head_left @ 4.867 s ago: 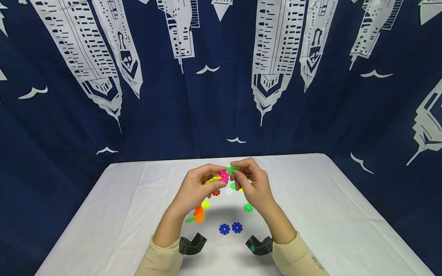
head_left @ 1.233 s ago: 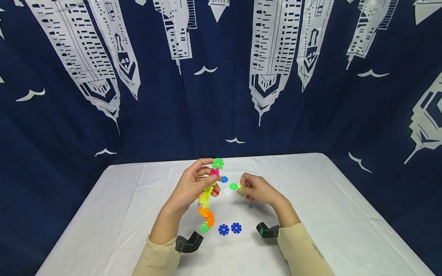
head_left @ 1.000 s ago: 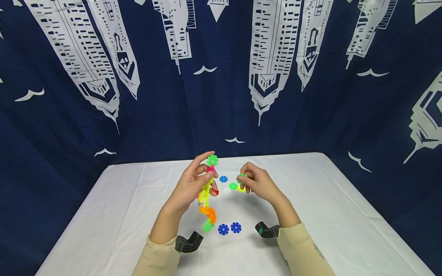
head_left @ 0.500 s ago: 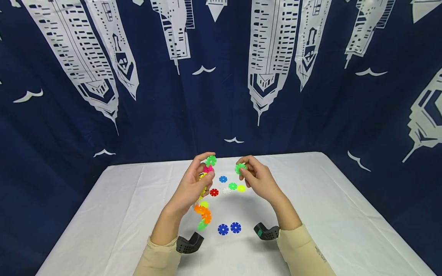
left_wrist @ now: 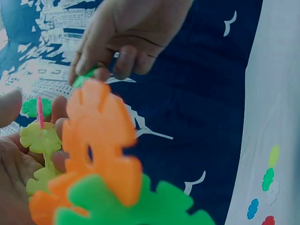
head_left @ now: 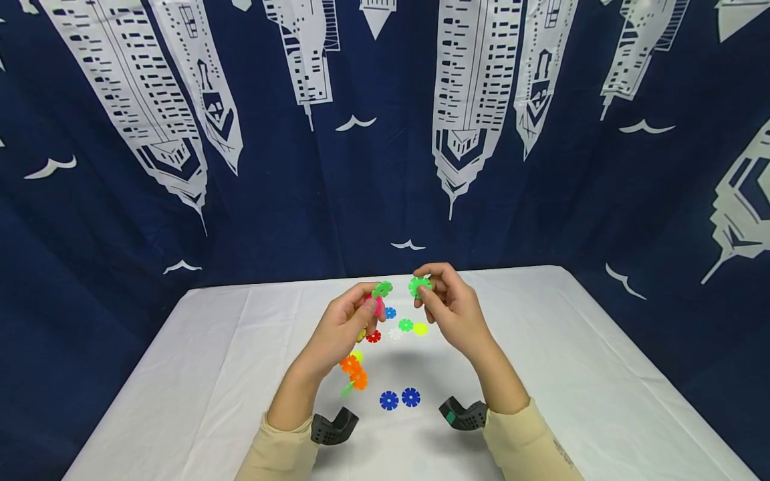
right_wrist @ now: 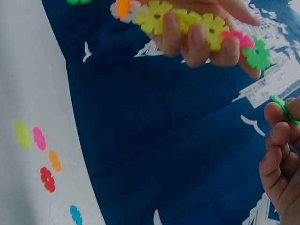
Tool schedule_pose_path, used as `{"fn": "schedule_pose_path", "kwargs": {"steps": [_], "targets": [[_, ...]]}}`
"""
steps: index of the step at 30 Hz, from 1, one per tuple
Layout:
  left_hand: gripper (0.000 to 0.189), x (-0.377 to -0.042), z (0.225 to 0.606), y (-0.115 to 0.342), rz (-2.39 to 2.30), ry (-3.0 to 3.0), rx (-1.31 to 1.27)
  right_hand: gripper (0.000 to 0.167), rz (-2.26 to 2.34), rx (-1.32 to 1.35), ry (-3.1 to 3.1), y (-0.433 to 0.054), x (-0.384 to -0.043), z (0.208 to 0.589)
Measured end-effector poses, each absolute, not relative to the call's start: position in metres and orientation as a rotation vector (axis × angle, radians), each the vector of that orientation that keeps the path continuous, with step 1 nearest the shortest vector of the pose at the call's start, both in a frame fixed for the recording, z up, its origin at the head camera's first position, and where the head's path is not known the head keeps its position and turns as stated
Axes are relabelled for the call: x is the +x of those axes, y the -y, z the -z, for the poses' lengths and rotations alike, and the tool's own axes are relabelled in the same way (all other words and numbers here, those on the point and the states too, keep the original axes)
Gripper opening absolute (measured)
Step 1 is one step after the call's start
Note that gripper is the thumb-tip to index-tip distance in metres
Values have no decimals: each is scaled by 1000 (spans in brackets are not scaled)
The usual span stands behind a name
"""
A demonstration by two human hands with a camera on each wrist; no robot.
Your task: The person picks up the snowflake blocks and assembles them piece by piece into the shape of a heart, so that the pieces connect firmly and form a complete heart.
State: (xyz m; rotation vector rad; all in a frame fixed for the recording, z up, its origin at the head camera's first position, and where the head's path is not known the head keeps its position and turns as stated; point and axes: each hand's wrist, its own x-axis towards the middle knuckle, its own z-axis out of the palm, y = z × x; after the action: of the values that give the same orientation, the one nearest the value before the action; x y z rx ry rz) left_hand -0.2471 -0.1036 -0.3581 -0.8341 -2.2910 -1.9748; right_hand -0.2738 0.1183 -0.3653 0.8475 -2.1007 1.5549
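My left hand grips a chain of slotted plastic snowflake discs. In the right wrist view, yellow discs lie along its fingers, and a pink disc links to a green end disc. Orange discs and another green disc form the near end in the left wrist view. To the right, my right hand pinches a separate green snowflake disc between thumb and fingers. That disc is close to the chain's green end, with a small gap between them.
Loose discs lie on the white table: two dark blue ones in front, and behind them a red, a white, a green, a yellow and a light blue disc. A dark blue printed curtain hangs behind.
My right hand has picked a green disc off the table and raised it toward the chain. My left hand has turned the chain so its green end tilts right. Earlier, both hands met at that end.
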Motion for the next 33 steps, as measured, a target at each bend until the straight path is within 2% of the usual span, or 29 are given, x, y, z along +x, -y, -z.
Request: {"fn": "schedule_pose_path", "kwargs": {"steps": [5,11,33], "targets": [[33,-248,359,101,1905,2308,-827,21,-1553,887,2060,-115,-266,360],[27,-246,358,99,1848,2380,-733,23,-1539,937,1990,-111,-259,356],[27,-241,355,100,1706,2360,-683,25,-1417,1105,1864,-101,-258,359]]}}
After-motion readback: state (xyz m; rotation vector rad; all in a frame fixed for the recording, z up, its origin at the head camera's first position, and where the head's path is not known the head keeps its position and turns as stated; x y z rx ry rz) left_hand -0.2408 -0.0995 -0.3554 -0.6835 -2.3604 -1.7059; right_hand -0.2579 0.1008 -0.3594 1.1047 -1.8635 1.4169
